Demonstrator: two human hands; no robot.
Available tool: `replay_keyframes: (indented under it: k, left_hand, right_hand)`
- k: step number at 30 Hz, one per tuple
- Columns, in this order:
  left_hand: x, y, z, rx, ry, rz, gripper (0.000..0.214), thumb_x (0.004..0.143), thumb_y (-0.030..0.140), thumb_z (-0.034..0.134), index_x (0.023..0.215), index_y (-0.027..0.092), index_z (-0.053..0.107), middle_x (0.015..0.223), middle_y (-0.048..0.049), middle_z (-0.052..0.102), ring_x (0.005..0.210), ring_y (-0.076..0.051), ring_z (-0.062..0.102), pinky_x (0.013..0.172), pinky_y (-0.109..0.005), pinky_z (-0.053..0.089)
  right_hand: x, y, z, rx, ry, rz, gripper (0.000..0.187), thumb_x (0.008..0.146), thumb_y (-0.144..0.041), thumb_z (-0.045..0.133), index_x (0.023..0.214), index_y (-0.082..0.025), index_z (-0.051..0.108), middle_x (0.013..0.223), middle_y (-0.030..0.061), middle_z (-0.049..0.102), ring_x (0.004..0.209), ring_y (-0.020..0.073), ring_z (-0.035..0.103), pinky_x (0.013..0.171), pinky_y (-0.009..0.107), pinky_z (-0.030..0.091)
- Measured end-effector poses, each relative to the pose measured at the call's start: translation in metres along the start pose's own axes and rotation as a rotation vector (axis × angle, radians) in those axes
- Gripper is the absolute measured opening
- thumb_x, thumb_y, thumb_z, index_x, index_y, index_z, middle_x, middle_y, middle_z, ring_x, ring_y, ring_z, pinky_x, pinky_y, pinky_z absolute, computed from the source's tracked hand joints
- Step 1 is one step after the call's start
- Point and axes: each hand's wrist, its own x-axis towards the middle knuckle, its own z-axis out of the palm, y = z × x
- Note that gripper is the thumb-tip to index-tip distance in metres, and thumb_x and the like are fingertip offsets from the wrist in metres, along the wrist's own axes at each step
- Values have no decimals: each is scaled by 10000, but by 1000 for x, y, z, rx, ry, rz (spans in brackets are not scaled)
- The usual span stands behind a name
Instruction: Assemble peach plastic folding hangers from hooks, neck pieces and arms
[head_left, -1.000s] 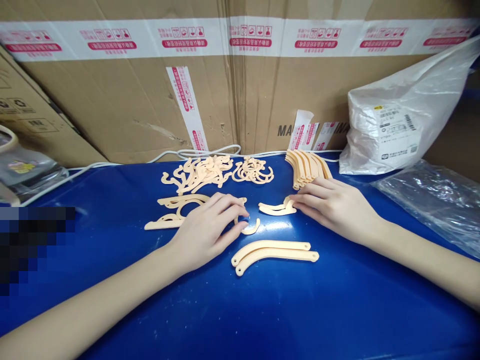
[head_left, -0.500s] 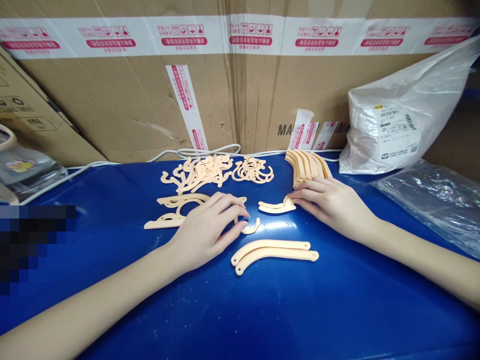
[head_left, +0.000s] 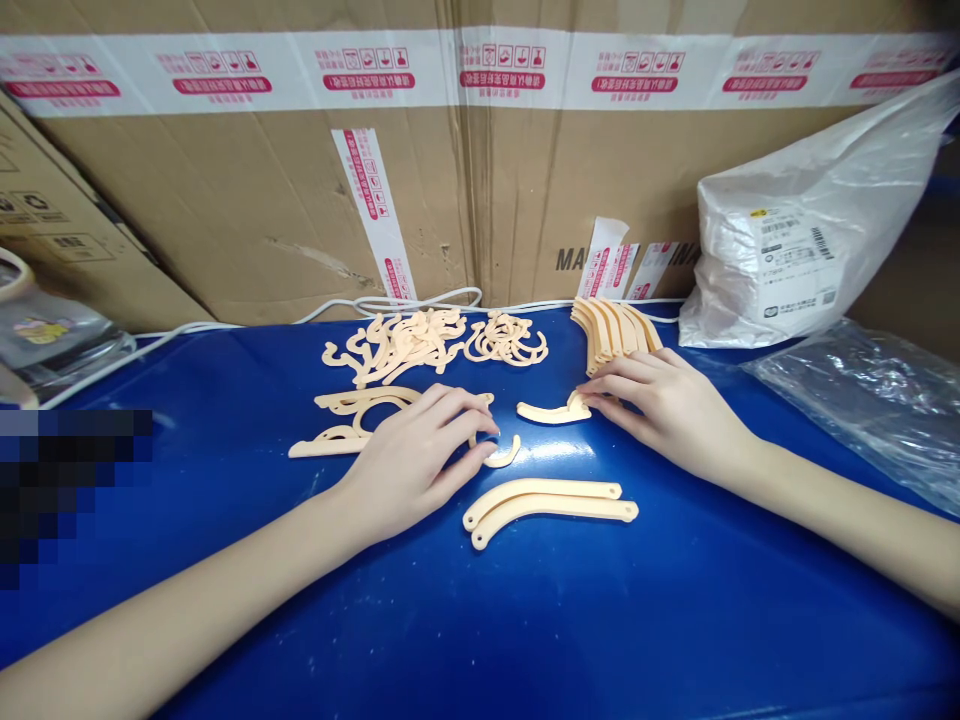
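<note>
Fingers curled and close together, my left hand (head_left: 420,455) is at a small cream hook piece (head_left: 508,456); its thumb covers the middle of the hook. My right hand (head_left: 664,410) pinches the right end of short, curved cream pieces (head_left: 551,412), where a small part stands up by the fingertips. How many pieces are in that pinch is hard to see. In front of both hands lie two long curved cream arms (head_left: 555,505), side by side, with holes at their ends. Partly behind my left hand are flat cream frame parts (head_left: 330,447) with a ring-shaped part.
Behind the hands are a heap of cream hook pieces (head_left: 412,340), a smaller heap of curved hooks (head_left: 506,340) and a row of curved arms (head_left: 615,332). A white cable, cardboard boxes (head_left: 300,200), a white plastic bag (head_left: 795,240) and clear film (head_left: 862,400) border the blue table (head_left: 525,630).
The two short strips at my right fingertips, seen apart before, now look like one, closed up together. My right hand has shifted very slightly. My left hand stays in place.
</note>
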Motion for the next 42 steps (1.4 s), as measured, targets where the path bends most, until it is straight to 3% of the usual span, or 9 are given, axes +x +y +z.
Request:
replay_keyframes:
  k: [16,22,28,37,42]
  left_hand:
    - [-1,1,-2,-9,1,-7,194,967,283,438,1039,186,590,1096,-37,599,1029,-189,515,849,-324,445]
    - [-1,1,-1,-7,1,-62,211,964,308,447,1066,188,587,1104,-36,606,1037,-192,519,870,-337,439]
    - [-1,1,-1,-12,0,-88,242,939,358,491,1079,185,586,1107,-47,614,1053,-208,521,892,-365,437]
    - [-1,-2,2,-51,-15,72,229,933,320,522,1105,217,634,1157,-32,655,1193,-212,518,997,-383,415]
    - [-1,-2,3,-75,-2,115,145,919,274,550,993,210,657,1078,-25,678,1106,-189,568,976,-363,440]
  right_hand:
    - [-1,-3,-8,8,57,-11,250,971,-299,431,1025,-206,656,1011,45,675,926,209,601,760,352,373]
    - [-2,-13,-12,94,48,-105,210,954,-281,464,1066,-209,627,1069,48,654,992,200,581,837,367,374]
    - [-2,-16,-5,203,-8,-95,315,938,-341,486,1194,-172,560,1160,98,615,1078,227,548,904,378,411]
    - [-3,-19,2,220,-96,-76,495,936,-422,469,1369,-185,438,1396,123,476,1279,254,432,1047,448,360]
    - [-3,-18,3,245,-128,-60,493,932,-446,463,1352,-188,458,1390,124,484,1282,262,434,1037,460,381]
